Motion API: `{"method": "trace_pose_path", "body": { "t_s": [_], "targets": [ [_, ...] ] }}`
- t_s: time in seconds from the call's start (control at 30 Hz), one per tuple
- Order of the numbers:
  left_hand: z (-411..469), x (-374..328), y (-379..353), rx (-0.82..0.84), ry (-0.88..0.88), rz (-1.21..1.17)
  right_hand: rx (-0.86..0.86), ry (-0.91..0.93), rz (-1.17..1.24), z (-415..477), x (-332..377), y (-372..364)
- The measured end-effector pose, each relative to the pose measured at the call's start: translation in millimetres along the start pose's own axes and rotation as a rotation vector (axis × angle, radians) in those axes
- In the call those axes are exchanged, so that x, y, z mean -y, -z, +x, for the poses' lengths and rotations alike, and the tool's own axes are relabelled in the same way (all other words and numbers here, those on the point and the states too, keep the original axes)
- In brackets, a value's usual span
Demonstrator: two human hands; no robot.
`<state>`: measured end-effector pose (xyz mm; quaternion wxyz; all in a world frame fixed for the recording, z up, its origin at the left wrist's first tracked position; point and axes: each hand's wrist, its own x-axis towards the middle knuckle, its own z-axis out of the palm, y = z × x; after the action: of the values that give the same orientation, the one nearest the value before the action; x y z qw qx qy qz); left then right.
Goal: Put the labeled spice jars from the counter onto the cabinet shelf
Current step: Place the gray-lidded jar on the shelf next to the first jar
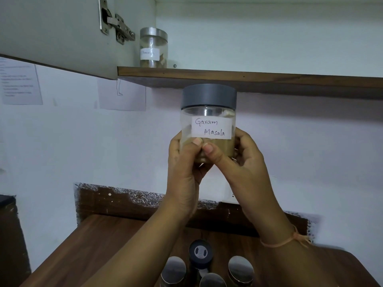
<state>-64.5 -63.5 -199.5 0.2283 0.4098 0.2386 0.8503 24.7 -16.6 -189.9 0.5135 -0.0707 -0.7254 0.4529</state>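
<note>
We hold the garam masala jar (208,123) upright in both hands, left hand (185,162) and right hand (242,160) wrapped low around its base, just beneath the front edge of the cabinet shelf (248,78). Raised straight, its grey lid (209,96) could knock that edge. Our low grip leaves it top-heavy, so it might tip. One jar (153,47) stands at the shelf's left end; others (207,266) wait on the counter (103,245).

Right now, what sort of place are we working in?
Probably a home kitchen: a Garam Masala jar in both hands, another labeled jar on the wall cabinet shelf, more jars on the wooden counter.
</note>
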Motion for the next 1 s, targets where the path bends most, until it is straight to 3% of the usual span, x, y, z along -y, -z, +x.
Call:
{"method": "trace_pose_path", "body": {
  "t_s": [0.27, 0.57, 0.8, 1.0],
  "targets": [
    [6, -1, 9, 0.083, 0.045, -0.108, -0.05, 0.031, -0.022, 2, 6, -6],
    [26, -12, 7, 0.158, -0.023, -0.044, 0.071, -0.1, 0.018, 31, 29, 2],
    [63, -36, -8, 0.203, -0.166, 0.277, 0.097, 0.0, 0.061, 78, 54, 3],
    [106, -54, -20, 0.067, -0.483, 0.91, -0.03, 0.111, 0.021, 132, 71, 0]
  ]
}}
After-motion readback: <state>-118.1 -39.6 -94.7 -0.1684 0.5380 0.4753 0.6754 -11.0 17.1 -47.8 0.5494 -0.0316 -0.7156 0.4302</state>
